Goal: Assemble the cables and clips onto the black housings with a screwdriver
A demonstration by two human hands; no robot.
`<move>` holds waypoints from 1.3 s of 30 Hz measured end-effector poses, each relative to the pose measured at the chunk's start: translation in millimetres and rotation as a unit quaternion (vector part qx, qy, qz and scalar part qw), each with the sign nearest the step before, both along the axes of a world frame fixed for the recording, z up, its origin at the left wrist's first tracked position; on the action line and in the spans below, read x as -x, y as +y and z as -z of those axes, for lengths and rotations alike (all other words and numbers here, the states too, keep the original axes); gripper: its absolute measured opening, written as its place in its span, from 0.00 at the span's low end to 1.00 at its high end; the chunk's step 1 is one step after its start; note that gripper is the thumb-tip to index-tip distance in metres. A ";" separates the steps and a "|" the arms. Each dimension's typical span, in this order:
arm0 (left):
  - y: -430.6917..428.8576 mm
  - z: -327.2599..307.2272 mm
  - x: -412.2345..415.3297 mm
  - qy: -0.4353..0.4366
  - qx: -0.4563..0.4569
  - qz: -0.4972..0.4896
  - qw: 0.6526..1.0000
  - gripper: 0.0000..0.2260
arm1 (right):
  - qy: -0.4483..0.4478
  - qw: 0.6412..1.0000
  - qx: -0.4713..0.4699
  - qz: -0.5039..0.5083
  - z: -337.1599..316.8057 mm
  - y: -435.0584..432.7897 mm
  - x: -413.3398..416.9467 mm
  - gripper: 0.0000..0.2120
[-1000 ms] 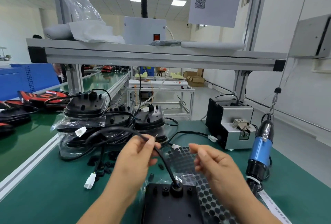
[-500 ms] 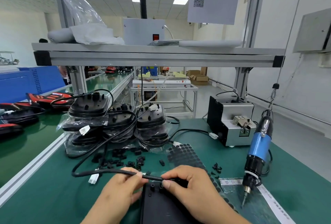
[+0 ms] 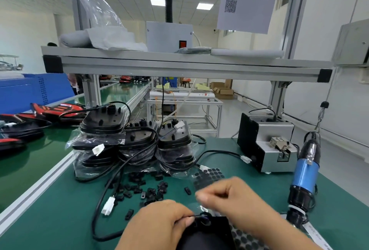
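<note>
Head view: left hand (image 3: 159,223) pinches the floppy, light-looking cable (image 3: 93,223) right where it meets the housing (image 3: 207,235) in front of the person, probably the best hold. Right hand (image 3: 235,199) is curled but blurry, can't tell.

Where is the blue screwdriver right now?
In the head view, the blue screwdriver hangs tip down at the far right, over the green table, just right of the grey metal box.

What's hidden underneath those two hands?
A black housing, its black cable pinched by the left hand, and a sheet of black dots. The blurred right hand and both wrists cover the rest.
</note>
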State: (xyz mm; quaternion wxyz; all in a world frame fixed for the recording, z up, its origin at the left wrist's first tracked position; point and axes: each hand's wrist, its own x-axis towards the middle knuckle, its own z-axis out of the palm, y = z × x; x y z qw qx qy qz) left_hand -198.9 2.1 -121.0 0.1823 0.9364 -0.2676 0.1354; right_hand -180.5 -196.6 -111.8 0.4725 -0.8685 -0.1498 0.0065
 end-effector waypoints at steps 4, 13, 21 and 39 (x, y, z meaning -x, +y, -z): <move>0.3 9.1 -9.6 0.005 0.000 0.018 1.000 0.17 | -0.035 0.988 0.130 0.073 2.0 9.5 -60.0 0.08; 6.7 22.3 -10.4 0.001 0.076 0.026 0.997 0.14 | -0.074 0.926 0.368 0.031 31.8 49.0 -100.5 0.10; 7.0 14.2 -11.0 0.022 0.219 -0.017 0.975 0.12 | 0.045 0.986 -0.157 0.036 -10.8 21.0 -30.3 0.04; -1.3 2.9 -12.3 0.219 0.408 0.019 0.886 0.11 | 0.146 0.895 -0.420 0.035 -0.4 34.6 6.7 0.03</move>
